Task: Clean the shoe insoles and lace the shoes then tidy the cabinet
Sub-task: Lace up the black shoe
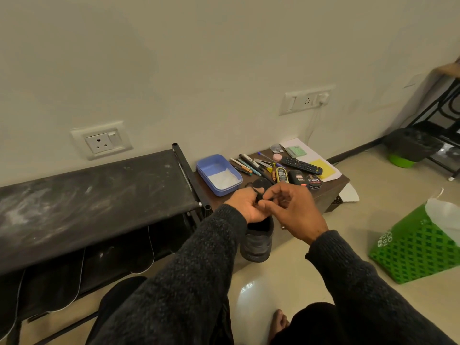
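The shoe (257, 241), a black one, stands on the pale floor with its heel toward the camera, and everything else is placed from it. Largest is the black shoe rack (94, 192), just to the left of the shoe, its dusty fabric top smeared with white marks; dark insoles (52, 287) with pale edges lean under that top, left of the shoe. Beyond the shoe, against the wall, sits a low brown cabinet (331, 192), its top crowded with small things. Well to the right of the shoe is a green bag (418, 247) with a lattice print and white lettering. Far right and beyond it, a black bin (410, 145) stands on a green base.

On the cabinet top, just beyond the shoe, lies a blue tray (219, 174) holding something white. To the right of that are a row of pens (249, 165), a black remote control (301, 165), a yellow sheet (321, 166) and two dark round polish tins (305, 180).

Directly above the shoe's opening, both hands meet. The left hand (245, 205) has its fingers curled, pinching a black lace (257, 194) that loops up from between its fingertips. The right hand (296, 210) also has curled fingers, its thumb and forefinger nipping the same lace right beside the left hand's grip. Both arms wear dark knitted sleeves (189, 270). A bare foot (280, 322) rests on the floor nearer the camera than the shoe.
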`<state>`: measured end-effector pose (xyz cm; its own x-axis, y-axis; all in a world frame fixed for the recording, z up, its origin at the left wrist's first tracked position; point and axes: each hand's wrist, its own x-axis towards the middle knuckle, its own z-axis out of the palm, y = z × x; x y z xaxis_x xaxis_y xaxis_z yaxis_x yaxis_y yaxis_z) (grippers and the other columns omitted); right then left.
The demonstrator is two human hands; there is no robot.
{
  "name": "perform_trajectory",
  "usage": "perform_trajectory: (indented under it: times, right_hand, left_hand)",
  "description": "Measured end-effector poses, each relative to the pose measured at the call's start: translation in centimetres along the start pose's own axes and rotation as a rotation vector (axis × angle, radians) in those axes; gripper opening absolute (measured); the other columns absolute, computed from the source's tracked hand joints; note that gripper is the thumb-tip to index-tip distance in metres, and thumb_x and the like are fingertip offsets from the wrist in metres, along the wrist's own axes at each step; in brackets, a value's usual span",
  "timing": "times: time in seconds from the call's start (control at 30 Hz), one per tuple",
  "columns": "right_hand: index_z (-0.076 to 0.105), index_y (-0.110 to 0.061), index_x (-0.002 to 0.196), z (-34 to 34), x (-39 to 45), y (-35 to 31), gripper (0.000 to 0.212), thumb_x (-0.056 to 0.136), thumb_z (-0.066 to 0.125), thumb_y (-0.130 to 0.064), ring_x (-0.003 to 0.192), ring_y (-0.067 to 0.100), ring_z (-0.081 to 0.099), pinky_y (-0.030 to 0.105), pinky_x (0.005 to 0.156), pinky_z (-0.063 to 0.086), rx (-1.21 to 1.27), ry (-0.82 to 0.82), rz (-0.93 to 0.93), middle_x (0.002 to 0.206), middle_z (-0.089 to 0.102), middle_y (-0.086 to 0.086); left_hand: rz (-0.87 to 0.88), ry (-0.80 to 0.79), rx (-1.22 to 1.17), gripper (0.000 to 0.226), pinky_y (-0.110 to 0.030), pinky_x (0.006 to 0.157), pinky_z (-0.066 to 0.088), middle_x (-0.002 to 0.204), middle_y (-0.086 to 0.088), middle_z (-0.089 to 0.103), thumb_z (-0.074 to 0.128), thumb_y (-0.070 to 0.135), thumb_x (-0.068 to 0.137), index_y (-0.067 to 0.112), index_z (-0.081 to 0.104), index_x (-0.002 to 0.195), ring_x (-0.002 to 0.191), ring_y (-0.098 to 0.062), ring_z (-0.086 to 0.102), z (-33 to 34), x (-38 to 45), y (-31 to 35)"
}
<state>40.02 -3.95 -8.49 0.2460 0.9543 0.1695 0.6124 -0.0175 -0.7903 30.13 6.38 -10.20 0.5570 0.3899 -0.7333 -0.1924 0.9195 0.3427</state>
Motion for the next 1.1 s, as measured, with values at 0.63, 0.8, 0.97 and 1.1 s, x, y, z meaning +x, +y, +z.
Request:
perform_trajectory:
  times: [0.63,0.8,0.97,1.1]
  right_hand:
    - [0.074,-0.014,0.086,0.6,2.9,5.1,0.007,0.085,0.079,-0.01,0.08,0.019,0.071,0.043,0.079,0.063,0.227,0.458,0.431,0.083,0.073,0.004]
    - [0.077,-0.021,0.082,2.2,5.0,3.8,0.004,0.086,0.079,-0.022,0.08,0.013,0.072,0.039,0.081,0.063,0.037,0.137,0.388,0.082,0.075,-0.002]
    - [0.075,-0.018,0.087,2.8,5.3,2.4,0.007,0.083,0.082,-0.017,0.089,0.009,0.068,0.028,0.081,0.058,-0.083,-0.062,0.329,0.088,0.074,-0.002]
    - [0.076,-0.019,0.088,2.8,5.1,2.5,0.008,0.084,0.081,-0.013,0.09,0.007,0.068,0.02,0.074,0.053,-0.146,-0.109,0.273,0.088,0.074,-0.003]
  left_hand:
    - [0.235,0.18,0.467,0.014,-0.026,0.061,0.059,0.083,-0.01,0.069,0.057,0.008,0.103,0.005,0.064,0.092,0.068,-0.015,0.067,-1.6,3.0,-1.8]
    - [0.49,0.305,0.848,0.013,-0.042,0.077,0.064,0.093,-0.013,0.074,0.07,0.009,0.091,0.013,0.077,0.081,0.087,-0.029,0.074,-2.6,3.8,-3.3]
    - [0.735,0.388,1.155,0.02,-0.034,0.077,0.056,0.095,-0.011,0.075,0.061,0.015,0.096,0.013,0.075,0.082,0.089,-0.025,0.07,-3.3,1.9,-4.6]
    - [0.704,0.3,1.264,0.027,-0.037,0.086,0.057,0.096,-0.01,0.076,0.054,0.015,0.099,0.012,0.077,0.087,0.096,-0.025,0.07,-4.4,0.3,-4.2]
